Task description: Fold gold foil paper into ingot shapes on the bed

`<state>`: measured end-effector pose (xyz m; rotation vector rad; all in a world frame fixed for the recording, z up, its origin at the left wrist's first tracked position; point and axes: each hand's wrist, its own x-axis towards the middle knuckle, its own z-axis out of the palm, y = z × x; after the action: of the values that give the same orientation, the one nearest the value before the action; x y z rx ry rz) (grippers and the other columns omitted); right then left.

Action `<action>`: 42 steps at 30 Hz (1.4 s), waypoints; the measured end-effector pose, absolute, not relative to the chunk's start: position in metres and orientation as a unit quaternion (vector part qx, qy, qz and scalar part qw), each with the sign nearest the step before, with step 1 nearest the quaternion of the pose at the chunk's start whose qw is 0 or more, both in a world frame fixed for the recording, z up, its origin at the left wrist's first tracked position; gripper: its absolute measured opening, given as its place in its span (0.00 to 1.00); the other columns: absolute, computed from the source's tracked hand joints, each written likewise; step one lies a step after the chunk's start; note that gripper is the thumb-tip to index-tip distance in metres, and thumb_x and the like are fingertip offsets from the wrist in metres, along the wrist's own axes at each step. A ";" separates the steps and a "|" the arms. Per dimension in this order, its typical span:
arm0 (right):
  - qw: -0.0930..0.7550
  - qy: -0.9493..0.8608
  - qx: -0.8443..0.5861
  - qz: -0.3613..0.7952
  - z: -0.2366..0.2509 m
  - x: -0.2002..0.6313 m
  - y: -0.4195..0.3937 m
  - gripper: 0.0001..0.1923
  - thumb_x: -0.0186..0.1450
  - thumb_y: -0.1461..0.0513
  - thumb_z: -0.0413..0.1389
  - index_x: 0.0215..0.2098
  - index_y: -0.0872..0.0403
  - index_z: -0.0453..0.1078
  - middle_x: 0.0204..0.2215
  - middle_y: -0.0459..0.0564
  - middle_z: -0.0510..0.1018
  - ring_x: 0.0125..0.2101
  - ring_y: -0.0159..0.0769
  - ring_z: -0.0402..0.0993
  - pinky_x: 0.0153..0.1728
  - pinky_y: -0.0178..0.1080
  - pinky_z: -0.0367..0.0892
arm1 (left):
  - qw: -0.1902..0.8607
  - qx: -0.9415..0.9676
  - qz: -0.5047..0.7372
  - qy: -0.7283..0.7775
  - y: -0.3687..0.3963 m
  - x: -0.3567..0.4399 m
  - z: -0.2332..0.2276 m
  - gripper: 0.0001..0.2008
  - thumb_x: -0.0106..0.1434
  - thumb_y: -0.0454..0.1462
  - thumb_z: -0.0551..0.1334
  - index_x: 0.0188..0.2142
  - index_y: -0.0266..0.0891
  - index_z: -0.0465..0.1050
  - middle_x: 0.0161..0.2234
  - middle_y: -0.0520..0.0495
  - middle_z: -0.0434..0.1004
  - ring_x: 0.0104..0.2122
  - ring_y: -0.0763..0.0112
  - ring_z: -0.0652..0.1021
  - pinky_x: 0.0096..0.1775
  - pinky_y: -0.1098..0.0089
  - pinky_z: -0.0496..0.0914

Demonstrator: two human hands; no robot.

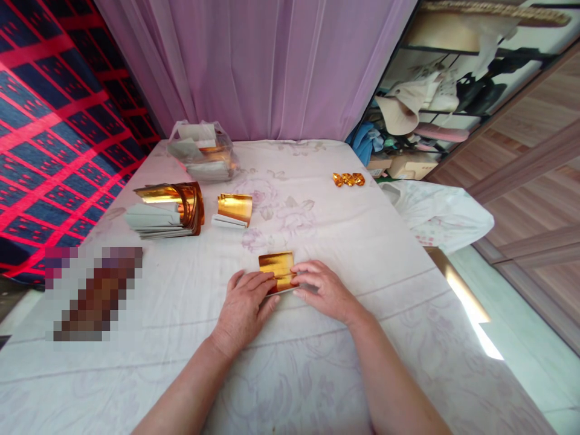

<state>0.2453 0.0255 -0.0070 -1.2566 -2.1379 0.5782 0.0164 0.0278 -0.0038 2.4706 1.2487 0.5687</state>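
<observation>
A small sheet of gold foil paper (pixel 278 263), creased across its width, lies on the table in front of me. My left hand (pixel 247 302) holds its left side, fingers pressed on the foil and thumb by the near edge. At the right edge, my right hand (pixel 324 290) grips the sheet between thumb and fingertips. Beyond it rests a small stack of gold foil paper (pixel 234 208), curled with its white backs partly showing. To the left of that stands a thicker folded bundle of gold foil paper (pixel 193 208). Several folded gold pieces (pixel 348 179) sit in a row at the far right.
A clear plastic bag (pixel 203 154) of paper stands at the table's back left. A blurred-out patch (pixel 99 290) covers something at the left. The flowered tablecloth (pixel 308 362) spans the table. Right of it are a white bag (pixel 446 211) and a shelf with hats and shoes (pixel 435 90).
</observation>
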 end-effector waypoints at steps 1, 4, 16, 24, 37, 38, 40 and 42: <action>0.296 -0.803 -0.470 0.214 -0.007 0.245 0.026 0.05 0.62 0.63 0.60 0.38 0.50 0.76 0.45 0.50 0.78 0.46 0.39 0.72 0.50 0.47 0.67 | 0.158 0.863 0.200 0.436 0.028 0.016 -0.004 0.13 0.67 0.43 0.57 0.47 0.43 0.74 0.50 0.45 0.77 0.50 0.59 0.74 0.56 0.49 0.59; 0.307 -0.805 -0.465 0.204 -0.007 0.245 0.026 0.05 0.64 0.62 0.58 0.38 0.50 0.77 0.44 0.50 0.78 0.45 0.38 0.73 0.49 0.46 0.67 | 0.163 0.859 0.210 0.437 0.028 0.016 -0.005 0.14 0.67 0.44 0.57 0.48 0.44 0.74 0.50 0.44 0.78 0.50 0.59 0.74 0.56 0.50 0.59; 0.336 -0.787 -0.489 0.167 -0.014 0.237 0.028 0.09 0.66 0.63 0.54 0.32 0.51 0.76 0.38 0.50 0.80 0.39 0.37 0.75 0.44 0.43 0.69 | 0.163 0.843 0.231 0.458 0.029 0.016 -0.011 0.16 0.69 0.37 0.52 0.55 0.42 0.66 0.50 0.44 0.77 0.49 0.62 0.75 0.56 0.51 0.60; 0.352 -0.752 -0.539 0.141 -0.016 0.225 0.031 0.09 0.65 0.62 0.54 0.28 0.51 0.74 0.33 0.49 0.80 0.36 0.36 0.74 0.41 0.41 0.68 | 0.149 0.846 0.237 0.453 0.030 0.015 -0.014 0.21 0.69 0.35 0.51 0.60 0.46 0.61 0.47 0.45 0.78 0.47 0.64 0.75 0.55 0.53 0.61; 0.342 -0.737 -0.574 0.102 -0.019 0.220 0.031 0.09 0.65 0.62 0.54 0.27 0.51 0.71 0.32 0.50 0.78 0.35 0.38 0.73 0.40 0.41 0.67 | 0.141 0.864 0.214 0.434 0.029 0.013 -0.013 0.17 0.69 0.37 0.54 0.56 0.48 0.67 0.48 0.47 0.78 0.49 0.61 0.74 0.55 0.50 0.59; 0.342 -0.735 -0.576 0.099 -0.019 0.220 0.031 0.09 0.65 0.62 0.54 0.27 0.52 0.71 0.32 0.50 0.78 0.35 0.38 0.73 0.40 0.41 0.67 | 0.140 0.864 0.213 0.433 0.029 0.013 -0.013 0.17 0.69 0.37 0.54 0.56 0.47 0.67 0.47 0.46 0.78 0.49 0.61 0.73 0.55 0.50 0.59; 0.338 -0.733 -0.582 0.095 -0.019 0.219 0.031 0.09 0.65 0.62 0.54 0.27 0.52 0.71 0.31 0.50 0.77 0.35 0.38 0.73 0.40 0.41 0.67 | 0.136 0.866 0.212 0.432 0.029 0.013 -0.013 0.17 0.68 0.37 0.54 0.56 0.47 0.68 0.47 0.46 0.78 0.49 0.60 0.73 0.55 0.50 0.59; 0.332 -0.733 -0.586 0.096 -0.019 0.218 0.031 0.09 0.65 0.62 0.54 0.27 0.52 0.71 0.31 0.50 0.77 0.35 0.38 0.72 0.40 0.41 0.66 | 0.132 0.868 0.211 0.430 0.029 0.014 -0.013 0.17 0.68 0.36 0.55 0.56 0.47 0.68 0.46 0.46 0.78 0.49 0.60 0.73 0.55 0.50 0.59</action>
<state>0.2181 0.0309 -0.0190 -1.5317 -1.9140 0.2496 0.0137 0.0285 -0.0133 2.5189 1.2488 0.6123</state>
